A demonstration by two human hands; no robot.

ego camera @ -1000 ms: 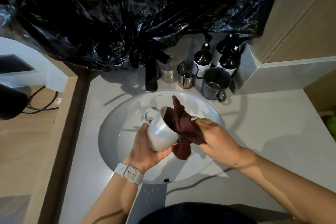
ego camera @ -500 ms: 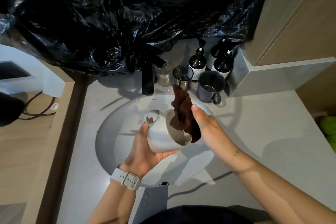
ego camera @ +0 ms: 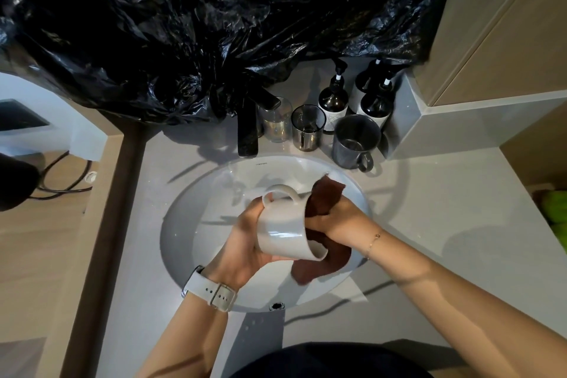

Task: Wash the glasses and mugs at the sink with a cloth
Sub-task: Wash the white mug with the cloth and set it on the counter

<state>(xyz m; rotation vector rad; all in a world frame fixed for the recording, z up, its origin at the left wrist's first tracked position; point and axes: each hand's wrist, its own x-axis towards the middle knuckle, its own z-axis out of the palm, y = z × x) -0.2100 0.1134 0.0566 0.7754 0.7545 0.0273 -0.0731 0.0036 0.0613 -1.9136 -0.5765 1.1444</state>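
1. The left hand (ego camera: 245, 242) grips the white mug (ego camera: 283, 228) on its side above the sink basin (ego camera: 184, 224), handle up, mouth toward the right hand (ego camera: 336, 219), whose fingers clench the brown cloth (ego camera: 325, 196) at the mug's mouth; cloth hangs below the rim
2. Beyond the fingertips stand the black tap (ego camera: 248, 129), a clear glass (ego camera: 276, 123), a smoked glass (ego camera: 307, 129) and a grey mug (ego camera: 356, 141), with three dark pump bottles (ego camera: 333, 101) behind
3. Black plastic sheeting (ego camera: 199, 24) overhangs the tap
4. Bare grey counter (ego camera: 429, 209) lies right of the right wrist; a wooden ledge (ego camera: 104, 224) runs left of the left wrist
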